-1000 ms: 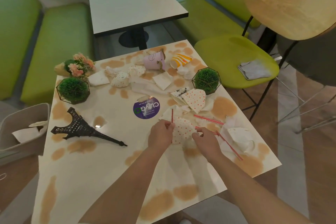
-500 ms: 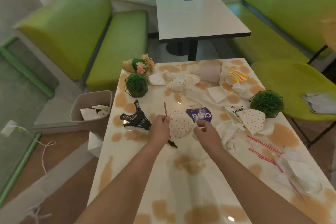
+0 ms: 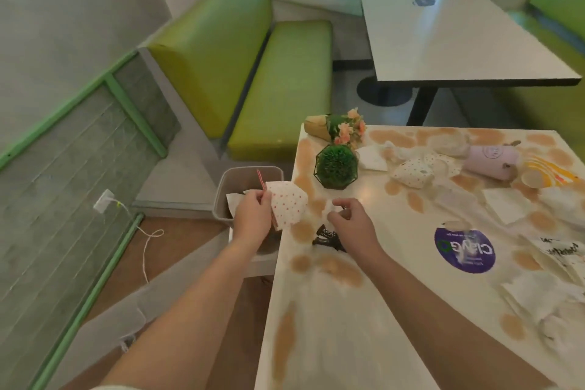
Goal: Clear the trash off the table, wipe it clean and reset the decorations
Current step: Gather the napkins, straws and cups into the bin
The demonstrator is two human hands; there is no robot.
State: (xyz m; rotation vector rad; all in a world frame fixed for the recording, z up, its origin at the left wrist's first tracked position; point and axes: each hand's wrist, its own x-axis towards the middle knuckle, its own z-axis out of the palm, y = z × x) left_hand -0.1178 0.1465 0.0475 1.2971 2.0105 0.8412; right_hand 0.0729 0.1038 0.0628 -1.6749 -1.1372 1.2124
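My left hand [image 3: 253, 215] grips a red-dotted paper wrapper [image 3: 289, 203] and a red striped straw [image 3: 261, 179], held at the table's left edge over the grey trash bin [image 3: 235, 177]. My right hand [image 3: 351, 222] pinches a small white scrap beside it, above the dark Eiffel tower model [image 3: 327, 236], which it partly hides. The stained white table [image 3: 348, 326] carries more trash: dotted wrappers [image 3: 414, 171], napkins [image 3: 506, 204], a tipped pink cup [image 3: 490, 160] and a striped yellow cup [image 3: 544, 172].
A green ball plant [image 3: 336, 167] and a flower bouquet [image 3: 342, 128] sit at the table's far left corner. A purple round sticker [image 3: 463, 250] lies on the top. Green benches [image 3: 278, 89] and a second table [image 3: 459, 32] stand behind. A white cable [image 3: 145, 241] trails on the floor.
Both hands have carried the dotted wrapper and straw left from the table's middle to its left edge over the bin. The view swung left with them.
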